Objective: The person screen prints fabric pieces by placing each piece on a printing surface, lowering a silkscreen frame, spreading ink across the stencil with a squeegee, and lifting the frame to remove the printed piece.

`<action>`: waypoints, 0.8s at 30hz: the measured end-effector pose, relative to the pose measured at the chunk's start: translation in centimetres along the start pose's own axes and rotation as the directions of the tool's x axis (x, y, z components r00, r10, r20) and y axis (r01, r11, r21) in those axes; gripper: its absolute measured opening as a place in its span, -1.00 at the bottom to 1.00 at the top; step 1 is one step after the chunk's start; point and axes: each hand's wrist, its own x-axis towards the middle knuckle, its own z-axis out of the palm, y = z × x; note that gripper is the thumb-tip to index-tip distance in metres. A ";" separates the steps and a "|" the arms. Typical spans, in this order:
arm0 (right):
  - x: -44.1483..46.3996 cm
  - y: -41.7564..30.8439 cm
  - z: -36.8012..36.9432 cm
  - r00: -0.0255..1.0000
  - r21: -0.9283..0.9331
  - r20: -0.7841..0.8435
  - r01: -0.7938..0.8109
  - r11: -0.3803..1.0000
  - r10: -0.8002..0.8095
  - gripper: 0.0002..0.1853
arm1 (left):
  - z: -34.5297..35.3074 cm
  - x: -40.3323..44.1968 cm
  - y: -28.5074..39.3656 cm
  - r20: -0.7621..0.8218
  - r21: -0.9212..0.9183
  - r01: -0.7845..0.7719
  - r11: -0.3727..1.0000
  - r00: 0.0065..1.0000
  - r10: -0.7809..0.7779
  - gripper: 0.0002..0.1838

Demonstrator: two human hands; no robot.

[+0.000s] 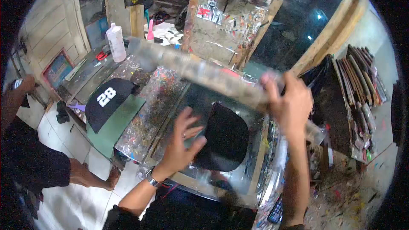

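Note:
My left hand [184, 138] is open, fingers spread, over the left edge of a black curved fabric panel [228, 140]. Whether it touches the fabric I cannot tell. The panel lies flat on a dark, glossy board. My right hand [292, 102] is closed on a long wooden bar [204, 73], smeared by motion, which slants across the view above the board. The bar looks like the side of a frame seen edge-on. To the left, a black panel with a white "28" [106, 97] rests on a green sheet [125, 117].
A clear bottle [116, 44] and red-handled scissors [101, 56] stand on the paint-spattered bench at the back left. Another person's hand [26, 84] is at far left. A rack of wooden-handled tools [358, 76] hangs right. A phone-like keypad [276, 211] lies front right.

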 end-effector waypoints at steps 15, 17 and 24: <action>-18.3 0.1 8.1 0.706 0.331 0.681 -0.061 0.942 -0.194 -0.71 | 0.2 -10.2 -7.6 -0.219 -0.343 0.531 0.775 0.757 -0.616 -0.71; -17.8 0.6 11.0 0.866 0.313 0.431 0.119 0.942 -0.253 -0.80 | 0.0 -10.2 -7.2 -0.261 -0.326 0.521 0.789 0.752 -0.605 -0.76; -12.6 4.3 19.1 0.830 0.257 0.537 0.013 0.966 -0.154 -0.66 | -0.5 -10.2 -7.7 -0.168 -0.420 0.592 0.688 0.694 -0.700 -0.82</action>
